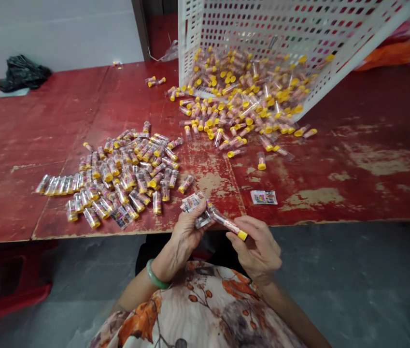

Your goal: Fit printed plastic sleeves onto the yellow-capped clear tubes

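Note:
My left hand (188, 227), with a green bangle (157, 275) at its wrist, pinches a few small printed labels (191, 202) at the table's front edge. My right hand (257, 245) grips a clear plastic tube (226, 222) by its yellow-capped end. The tube's far end meets the labels at my left fingers; whether a label is stuck to it I cannot tell. Left of my hands lies a heap of capped tubes with printed wraps (128, 174). A small stack of labels (263, 197) rests on the table to the right, and one loose label (121, 217) lies by the heap.
A white perforated basket (190, 43) lies tipped at the back, with many yellow-capped tubes (241, 106) spilling out onto the red table (63, 111). A black plastic bag (23, 72) sits at the far left. A red stool (16, 295) stands below the table at left.

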